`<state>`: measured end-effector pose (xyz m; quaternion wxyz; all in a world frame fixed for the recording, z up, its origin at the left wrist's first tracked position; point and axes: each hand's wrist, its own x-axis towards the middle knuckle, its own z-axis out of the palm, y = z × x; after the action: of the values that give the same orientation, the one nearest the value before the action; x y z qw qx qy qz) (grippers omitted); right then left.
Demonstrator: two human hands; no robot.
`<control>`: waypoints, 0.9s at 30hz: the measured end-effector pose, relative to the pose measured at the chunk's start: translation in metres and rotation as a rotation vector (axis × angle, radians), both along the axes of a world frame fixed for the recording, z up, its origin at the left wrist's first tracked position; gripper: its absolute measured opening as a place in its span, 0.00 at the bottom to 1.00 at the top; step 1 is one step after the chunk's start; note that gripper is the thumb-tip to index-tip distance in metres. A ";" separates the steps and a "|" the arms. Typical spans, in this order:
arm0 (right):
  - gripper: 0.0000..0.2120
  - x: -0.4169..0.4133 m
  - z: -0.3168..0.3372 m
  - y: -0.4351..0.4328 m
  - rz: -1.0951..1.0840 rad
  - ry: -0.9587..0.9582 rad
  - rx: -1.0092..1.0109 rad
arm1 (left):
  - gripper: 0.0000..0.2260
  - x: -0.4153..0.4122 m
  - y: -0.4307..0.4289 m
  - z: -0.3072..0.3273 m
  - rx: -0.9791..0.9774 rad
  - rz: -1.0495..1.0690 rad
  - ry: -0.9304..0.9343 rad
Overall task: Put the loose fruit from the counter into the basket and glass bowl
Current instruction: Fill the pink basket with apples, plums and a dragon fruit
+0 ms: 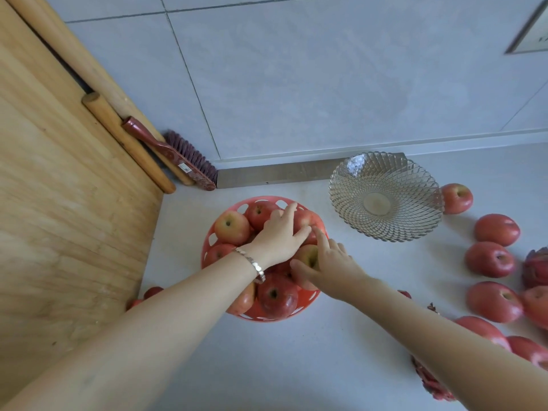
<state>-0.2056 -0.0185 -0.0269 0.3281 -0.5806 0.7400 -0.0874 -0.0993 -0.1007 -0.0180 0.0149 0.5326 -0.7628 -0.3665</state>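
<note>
Heaped red basket (255, 200): left hand (280, 235), fingers flat, steadies a rear apple (304, 218); right hand (330, 264), thumb and forefinger spread, grips a yellowish apple (308, 255). Seat it in a hollow; loose apples (489, 259) suit the glass bowl (341, 179).

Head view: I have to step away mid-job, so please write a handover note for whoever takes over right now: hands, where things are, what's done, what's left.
Left hand: fingers spread flat on the piled apples in the red basket.
Right hand: thumb and forefinger either side of a yellowish apple in the basket; grip unclear.
Done: basket heaped with apples.
Glass bowl: empty, behind and right of the basket.
Left: loose apples on the counter right of the bowl, red scaly fruit, likely dragon fruit, at the right edge, and two red fruits by the wooden board.
</note>
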 end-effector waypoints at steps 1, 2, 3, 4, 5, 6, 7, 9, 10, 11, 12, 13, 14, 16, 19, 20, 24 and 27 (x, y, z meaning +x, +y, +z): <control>0.38 -0.002 0.005 0.000 -0.017 -0.023 -0.013 | 0.25 0.004 0.007 0.007 -0.057 0.014 0.018; 0.36 -0.007 0.010 0.000 -0.033 -0.038 -0.033 | 0.22 0.008 0.014 0.014 -0.120 0.025 0.041; 0.33 -0.013 0.016 0.001 -0.038 -0.042 -0.049 | 0.19 0.011 0.021 0.020 -0.175 0.023 0.062; 0.30 -0.020 0.021 0.002 -0.026 -0.049 -0.059 | 0.15 0.015 0.026 0.026 -0.218 0.003 0.070; 0.27 -0.031 0.027 0.008 -0.012 -0.059 -0.054 | 0.12 0.015 0.033 0.031 -0.249 -0.045 0.058; 0.23 -0.042 0.032 0.014 -0.007 -0.077 -0.044 | 0.10 0.015 0.039 0.036 -0.281 -0.104 0.023; 0.20 -0.054 0.036 0.021 -0.019 -0.084 -0.028 | 0.09 0.014 0.046 0.040 -0.320 -0.164 -0.008; 0.18 -0.087 0.043 0.045 -0.090 -0.047 -0.006 | 0.08 0.002 0.062 0.044 -0.396 -0.272 -0.021; 0.18 -0.102 0.044 0.055 -0.122 -0.020 -0.002 | 0.07 -0.001 0.067 0.045 -0.435 -0.304 -0.035; 0.19 -0.115 0.045 0.064 -0.158 0.013 0.001 | 0.06 -0.002 0.071 0.046 -0.460 -0.329 -0.046; 0.20 -0.130 0.045 0.081 -0.204 0.057 0.010 | 0.05 -0.010 0.078 0.046 -0.443 -0.352 -0.057; 0.22 -0.141 0.042 0.095 -0.232 0.099 0.036 | 0.05 -0.014 0.082 0.043 -0.404 -0.357 -0.045; 0.25 -0.151 0.036 0.111 -0.263 0.141 0.091 | 0.06 -0.021 0.087 0.042 -0.355 -0.352 -0.013; 0.35 -0.155 0.019 0.135 -0.309 0.217 0.240 | 0.10 -0.031 0.093 0.034 -0.309 -0.369 0.040; 0.45 -0.141 -0.014 0.155 -0.400 0.277 0.379 | 0.07 -0.043 0.105 0.026 -0.279 -0.400 0.006; 0.44 -0.134 -0.021 0.157 -0.417 0.307 0.382 | 0.07 -0.046 0.107 0.025 -0.258 -0.404 -0.005; 0.41 -0.108 -0.041 0.154 -0.398 0.474 0.399 | 0.06 -0.048 0.112 0.023 -0.246 -0.419 -0.004; 0.40 -0.102 -0.050 0.153 -0.446 0.451 0.403 | 0.06 -0.043 0.111 0.022 -0.243 -0.391 -0.002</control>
<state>-0.3079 0.1341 -0.0765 0.2375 -0.3335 0.9043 0.1204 -0.1422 0.0106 0.0042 0.0067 0.3693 -0.8901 -0.2671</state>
